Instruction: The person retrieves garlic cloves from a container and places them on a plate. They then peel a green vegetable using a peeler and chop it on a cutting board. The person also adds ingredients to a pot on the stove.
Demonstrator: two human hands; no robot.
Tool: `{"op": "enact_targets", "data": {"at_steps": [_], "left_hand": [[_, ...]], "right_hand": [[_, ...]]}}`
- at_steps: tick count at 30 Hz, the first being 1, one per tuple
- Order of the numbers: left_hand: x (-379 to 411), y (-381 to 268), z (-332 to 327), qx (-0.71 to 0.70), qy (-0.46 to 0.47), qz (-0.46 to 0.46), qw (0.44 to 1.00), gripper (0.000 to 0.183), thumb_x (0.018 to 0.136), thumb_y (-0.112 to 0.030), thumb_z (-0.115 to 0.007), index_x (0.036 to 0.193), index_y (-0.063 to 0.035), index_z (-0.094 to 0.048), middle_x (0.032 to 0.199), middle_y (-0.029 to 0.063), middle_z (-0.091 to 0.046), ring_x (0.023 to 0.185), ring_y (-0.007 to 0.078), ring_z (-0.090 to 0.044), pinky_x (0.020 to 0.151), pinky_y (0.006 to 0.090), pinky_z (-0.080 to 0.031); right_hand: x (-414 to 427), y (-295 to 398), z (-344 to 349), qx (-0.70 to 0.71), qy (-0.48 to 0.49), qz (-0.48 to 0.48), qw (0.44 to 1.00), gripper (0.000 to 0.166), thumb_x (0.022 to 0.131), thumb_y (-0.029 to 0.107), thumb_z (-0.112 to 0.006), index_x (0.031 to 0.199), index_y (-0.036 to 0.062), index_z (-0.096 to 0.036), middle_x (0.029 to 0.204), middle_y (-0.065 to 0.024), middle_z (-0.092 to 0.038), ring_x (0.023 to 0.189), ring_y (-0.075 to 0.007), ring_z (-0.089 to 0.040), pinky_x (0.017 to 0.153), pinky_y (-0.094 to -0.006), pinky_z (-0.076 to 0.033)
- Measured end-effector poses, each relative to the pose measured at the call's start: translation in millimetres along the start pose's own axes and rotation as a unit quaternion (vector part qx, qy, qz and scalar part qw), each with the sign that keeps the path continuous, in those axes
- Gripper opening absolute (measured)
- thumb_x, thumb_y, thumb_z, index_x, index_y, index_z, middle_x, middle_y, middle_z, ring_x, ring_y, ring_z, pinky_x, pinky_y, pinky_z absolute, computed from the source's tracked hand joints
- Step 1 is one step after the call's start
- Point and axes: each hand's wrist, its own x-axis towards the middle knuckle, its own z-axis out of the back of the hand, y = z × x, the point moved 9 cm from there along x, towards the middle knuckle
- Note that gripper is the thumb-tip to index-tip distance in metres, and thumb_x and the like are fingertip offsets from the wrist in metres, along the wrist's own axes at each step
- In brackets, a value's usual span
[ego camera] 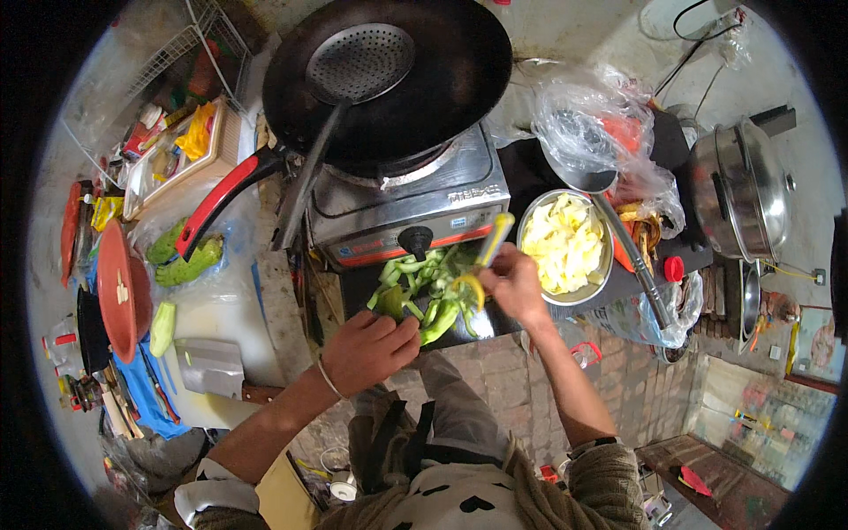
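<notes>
My right hand (pixel 513 285) grips a yellow and grey vegetable peeler (pixel 495 240), its yellow curved head blurred and pointing down. To its left, my left hand (pixel 371 354) has its fingertips on a dark green vegetable piece (pixel 391 303), partly hidden by the fingers. Around both hands lies a heap of green peelings (pixel 424 275) on the black tabletop (pixel 497 323). A pale green strip (pixel 440 324) shows between the hands, close to the front edge. Right of my right hand stands a metal bowl (pixel 575 301) full of yellowish-white chopped vegetable (pixel 563 245).
A gas stove (pixel 424 212) carries a black wok (pixel 437 99) with a skimmer (pixel 361 63) inside; its red handle (pixel 222 195) sticks out left. A cleaver (pixel 212 371) and a peeled vegetable (pixel 162 329) lie on the left board. A ladle (pixel 629 252) leans beside the bowl.
</notes>
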Motion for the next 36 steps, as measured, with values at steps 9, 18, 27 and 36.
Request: {"op": "enact_targets", "data": {"at_steps": [9,18,27,36], "left_hand": [[-3,-4,-3,0.006,0.002,-0.013,1.000,0.021,0.068,-0.015,-0.059,0.089,-0.0141,-0.059,0.100,-0.0025,-0.053,0.079,0.0112,-0.047,0.068,0.0266,-0.039],[-9,-5,1,-0.013,0.021,0.004,1.000,0.023,0.069,-0.015,-0.057,0.092,-0.0127,-0.059,0.103,-0.0013,-0.053,0.083,0.0137,-0.049,0.070,0.0282,-0.041],[-22,5,4,-0.064,-0.042,0.162,0.984,0.026,0.065,-0.012,-0.057,0.090,-0.0126,-0.064,0.097,0.0030,-0.055,0.077,0.0207,-0.052,0.065,0.0327,-0.048],[-24,2,11,-0.079,-0.046,0.171,0.981,0.028,0.064,-0.009,-0.059,0.092,-0.0123,-0.062,0.096,0.0035,-0.056,0.078,0.0218,-0.054,0.065,0.0344,-0.049]], "right_hand": [[-4,5,-16,0.073,0.044,-0.036,0.996,0.010,0.079,0.000,-0.061,0.084,-0.0036,-0.053,0.070,-0.0049,-0.059,0.057,-0.0080,-0.054,0.050,-0.0218,-0.045],[4,-26,22,0.005,-0.054,-0.017,0.998,0.014,0.075,0.004,-0.065,0.079,-0.0031,-0.053,0.066,-0.0086,-0.060,0.058,-0.0091,-0.056,0.051,-0.0252,-0.046],[-13,2,6,0.161,-0.037,0.023,0.986,0.011,0.078,0.001,-0.063,0.080,0.0000,-0.052,0.068,-0.0025,-0.058,0.057,-0.0059,-0.054,0.048,-0.0205,-0.043],[-4,-9,10,0.109,-0.033,0.019,0.993,0.013,0.078,0.002,-0.063,0.077,0.0016,-0.050,0.064,-0.0022,-0.057,0.054,-0.0073,-0.053,0.048,-0.0225,-0.043]]}}
